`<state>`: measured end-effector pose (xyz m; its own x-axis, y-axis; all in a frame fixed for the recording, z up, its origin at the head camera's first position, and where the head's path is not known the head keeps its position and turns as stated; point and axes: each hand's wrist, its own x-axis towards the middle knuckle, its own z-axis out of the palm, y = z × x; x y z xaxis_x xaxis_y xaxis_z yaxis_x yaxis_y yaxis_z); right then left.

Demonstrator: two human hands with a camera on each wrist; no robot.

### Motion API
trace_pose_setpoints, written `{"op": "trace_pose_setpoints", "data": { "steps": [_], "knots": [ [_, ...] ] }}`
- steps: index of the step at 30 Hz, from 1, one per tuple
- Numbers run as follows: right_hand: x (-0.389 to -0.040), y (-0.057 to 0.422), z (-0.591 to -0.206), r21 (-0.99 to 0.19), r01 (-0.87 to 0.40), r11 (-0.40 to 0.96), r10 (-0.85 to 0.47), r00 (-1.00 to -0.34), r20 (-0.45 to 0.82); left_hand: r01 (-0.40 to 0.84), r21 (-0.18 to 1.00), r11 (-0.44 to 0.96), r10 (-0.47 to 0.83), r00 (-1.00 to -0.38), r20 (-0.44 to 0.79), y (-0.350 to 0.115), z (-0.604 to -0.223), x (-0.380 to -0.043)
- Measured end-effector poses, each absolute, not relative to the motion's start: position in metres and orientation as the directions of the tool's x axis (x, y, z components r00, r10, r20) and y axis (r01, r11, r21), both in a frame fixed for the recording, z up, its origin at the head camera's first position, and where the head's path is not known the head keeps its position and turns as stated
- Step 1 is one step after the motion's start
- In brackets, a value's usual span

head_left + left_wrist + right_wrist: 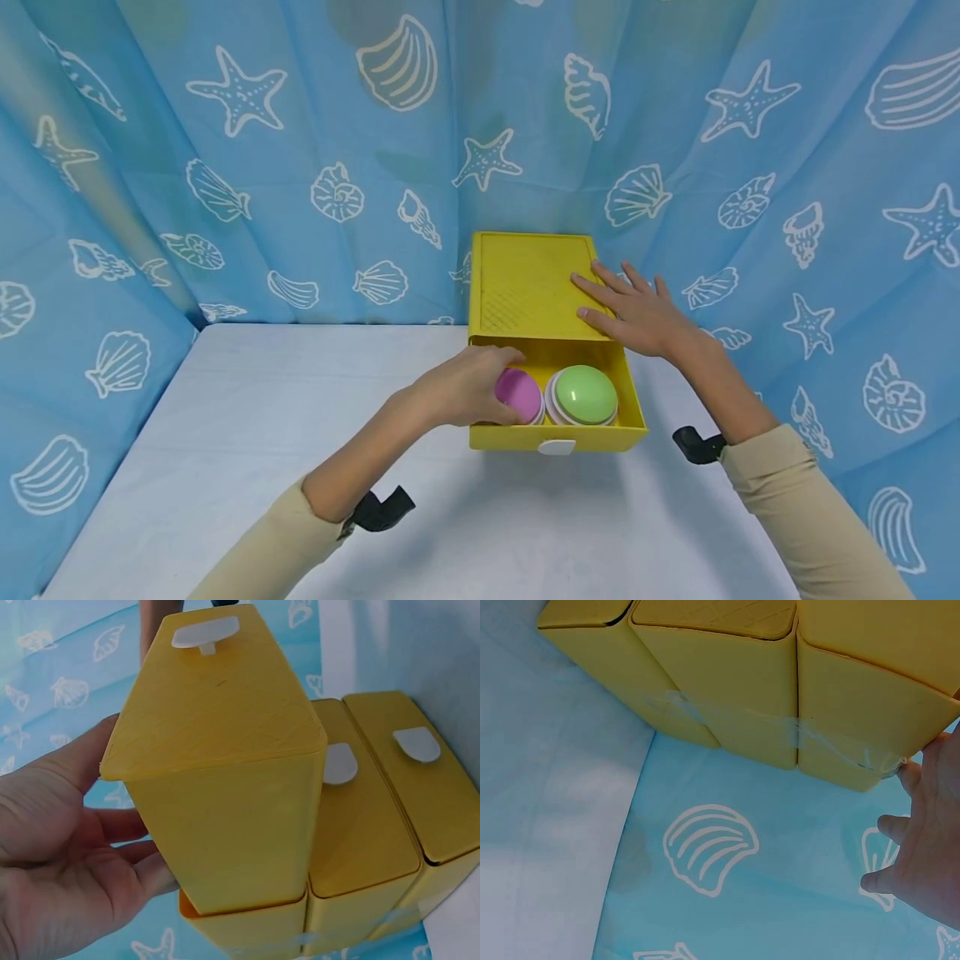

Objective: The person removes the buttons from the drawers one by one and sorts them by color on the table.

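A yellow drawer (592,440) with a white knob (556,447) stands pulled out of the top of a yellow drawer unit (532,279). Inside, at the left, my left hand (467,387) holds a round, domed purple thing (517,395) on a white base, thumb and fingers on either side of it. Beside it sits a matching green dome (587,395) on a white base. Fingers spread, my right hand (637,312) rests on the right edge of the unit's top. The left wrist view shows the open drawer's front, but the purple thing is hidden there.
Below the pulled-out drawer are two more closed drawers (360,817), with clear tape (765,727) across the unit's side. A white tabletop (285,433) lies underneath. Blue cloth (300,167) with white shells and starfish hangs behind and at the sides.
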<state>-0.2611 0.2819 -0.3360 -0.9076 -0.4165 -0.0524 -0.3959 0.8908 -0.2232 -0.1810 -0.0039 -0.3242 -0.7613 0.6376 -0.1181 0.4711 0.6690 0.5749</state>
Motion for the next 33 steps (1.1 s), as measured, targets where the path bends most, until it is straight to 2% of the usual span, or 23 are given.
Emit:
{"op": "trace_pose_setpoints", "data": {
  "steps": [16,21,25,33],
  "knots": [
    [-0.262,0.281,-0.337,-0.211,-0.385,0.898,-0.403,-0.914,-0.049,0.565,0.367,0.739,0.656,-0.728,-0.201,0.004,-0.321,-0.180],
    [-0.263,0.280,-0.338,-0.210,-0.383,0.900,-0.401,-0.915,-0.051,0.596,0.319,0.736,0.666,-0.722,-0.187,0.003,-0.321,-0.180],
    [-0.264,0.280,-0.338,-0.207,-0.382,0.901,-0.400,-0.915,-0.052,0.623,0.318,0.715,0.687,-0.710,-0.153,0.001,-0.320,-0.181],
    [-0.262,0.280,-0.337,-0.214,-0.388,0.896,-0.407,-0.912,-0.050,0.618,0.387,0.684,0.695,-0.714,-0.087,-0.010,-0.314,-0.186]
  ]
}}
